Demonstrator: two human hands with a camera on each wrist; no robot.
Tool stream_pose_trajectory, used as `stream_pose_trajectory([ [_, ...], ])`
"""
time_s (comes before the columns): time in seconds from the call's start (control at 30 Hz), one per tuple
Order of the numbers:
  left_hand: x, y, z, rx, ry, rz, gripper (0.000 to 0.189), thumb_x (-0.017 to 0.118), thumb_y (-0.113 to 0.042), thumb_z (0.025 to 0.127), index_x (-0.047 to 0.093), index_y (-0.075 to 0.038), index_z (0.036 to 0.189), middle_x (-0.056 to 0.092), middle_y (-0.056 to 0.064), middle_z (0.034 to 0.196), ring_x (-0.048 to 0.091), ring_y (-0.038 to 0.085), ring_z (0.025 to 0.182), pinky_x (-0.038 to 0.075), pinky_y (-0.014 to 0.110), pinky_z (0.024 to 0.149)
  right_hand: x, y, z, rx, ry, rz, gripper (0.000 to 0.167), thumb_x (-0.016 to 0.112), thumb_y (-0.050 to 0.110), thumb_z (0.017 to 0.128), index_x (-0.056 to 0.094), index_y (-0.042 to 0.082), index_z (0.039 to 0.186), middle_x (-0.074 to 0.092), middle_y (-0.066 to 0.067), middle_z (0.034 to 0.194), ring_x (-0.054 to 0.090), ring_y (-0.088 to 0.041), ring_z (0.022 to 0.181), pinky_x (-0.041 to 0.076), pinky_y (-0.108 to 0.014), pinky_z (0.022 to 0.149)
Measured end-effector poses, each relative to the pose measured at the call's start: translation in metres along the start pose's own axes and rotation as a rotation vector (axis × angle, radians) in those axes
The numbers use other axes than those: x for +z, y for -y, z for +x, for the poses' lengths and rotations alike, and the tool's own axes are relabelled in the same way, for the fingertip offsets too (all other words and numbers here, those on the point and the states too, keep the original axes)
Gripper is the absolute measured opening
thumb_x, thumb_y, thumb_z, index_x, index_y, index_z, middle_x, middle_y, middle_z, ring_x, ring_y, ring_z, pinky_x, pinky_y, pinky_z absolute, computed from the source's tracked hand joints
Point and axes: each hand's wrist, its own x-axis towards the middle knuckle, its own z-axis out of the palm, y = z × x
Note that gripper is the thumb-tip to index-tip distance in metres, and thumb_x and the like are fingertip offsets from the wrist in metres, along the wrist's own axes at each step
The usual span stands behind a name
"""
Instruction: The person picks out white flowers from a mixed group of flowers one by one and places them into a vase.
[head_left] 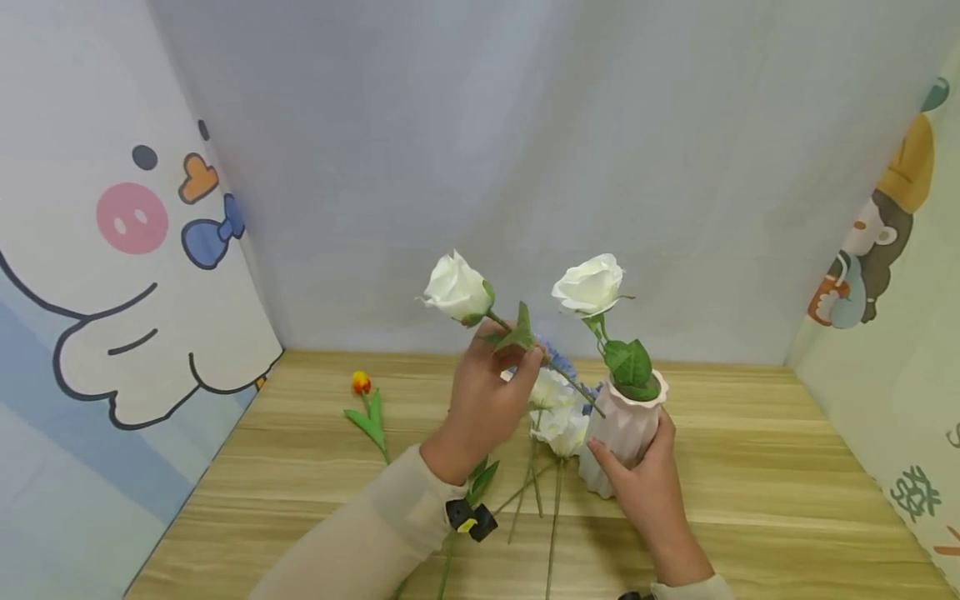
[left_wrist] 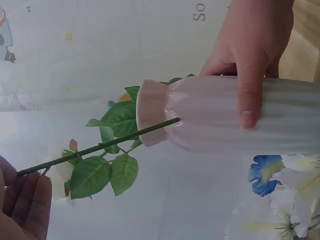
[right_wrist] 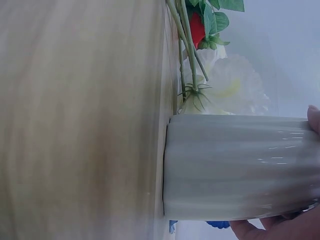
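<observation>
My left hand (head_left: 487, 408) pinches the stem of a white rose (head_left: 456, 287) with green leaves. Its bloom points up and left, while the stem (left_wrist: 110, 144) slants down to the right. In the left wrist view the stem's bare end overlaps the outside of the vase just below the rim. A pale pink and white ribbed vase (head_left: 618, 433) with a scalloped mouth stands on the table, and my right hand (head_left: 651, 492) grips it around the side. Another white rose (head_left: 589, 285) rises from its mouth, with green leaves (head_left: 628, 365) at the rim.
White flowers (head_left: 561, 425) and blue flowers (head_left: 591, 398) lie beside the vase, their stems (head_left: 556, 533) running toward the front edge. An orange-red tulip (head_left: 361, 383) lies farther left on the wooden table (head_left: 750, 467). A red bloom (right_wrist: 197, 31) shows behind the vase. Grey cloth (head_left: 360, 208) hangs behind.
</observation>
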Motion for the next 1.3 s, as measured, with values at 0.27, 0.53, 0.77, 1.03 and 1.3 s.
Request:
stream_pose_trajectory([
  [0.27,0.001,-0.014,0.017,0.144,-0.039,-0.02,0.012,0.059,0.001,0.102,0.051,0.003,0.111,0.067,0.018,0.102,0.071,0.03,0.094,0.058,0.037,0.088,-0.001,0.001,-0.001,0.011,0.011,0.0,0.105,0.08,0.032,0.092,0.004,0.011,0.162,0.039,-0.027,0.147,0.046,-0.044,0.131,0.039,-0.065,0.105],
  [0.53,0.002,-0.028,0.03,0.21,-0.035,-0.02,0.014,0.059,0.003,0.102,0.051,0.002,0.113,0.066,0.02,0.102,0.071,0.033,0.094,0.058,0.036,0.089,0.0,0.0,0.001,0.011,0.003,-0.007,0.104,0.082,0.032,0.091,0.007,0.01,0.161,0.038,-0.027,0.148,0.045,-0.044,0.132,0.038,-0.064,0.106],
  [0.77,0.01,-0.034,0.038,0.232,-0.017,0.079,0.012,0.062,0.002,0.1,0.056,0.001,0.111,0.067,0.014,0.099,0.072,0.025,0.091,0.059,0.03,0.083,-0.001,0.001,0.0,0.017,0.009,-0.016,0.107,0.081,0.033,0.092,0.004,0.01,0.162,0.037,-0.028,0.148,0.045,-0.043,0.132,0.037,-0.062,0.107],
  [1.03,0.021,-0.017,0.041,0.156,0.082,0.134,0.011,0.061,-0.001,0.102,0.054,-0.004,0.11,0.065,0.012,0.1,0.073,0.022,0.098,0.057,0.025,0.086,-0.001,0.0,0.0,-0.014,0.004,0.023,0.102,0.081,0.026,0.092,0.007,0.009,0.16,0.04,-0.026,0.145,0.046,-0.041,0.13,0.038,-0.059,0.106],
  [1.3,0.03,-0.003,0.037,0.039,0.122,0.096,0.014,0.06,-0.003,0.103,0.053,-0.004,0.114,0.066,0.013,0.106,0.072,0.021,0.098,0.057,0.025,0.084,0.001,-0.001,0.0,-0.022,-0.006,0.024,0.1,0.082,0.025,0.091,0.01,0.01,0.159,0.042,-0.025,0.143,0.048,-0.04,0.127,0.039,-0.058,0.104],
])
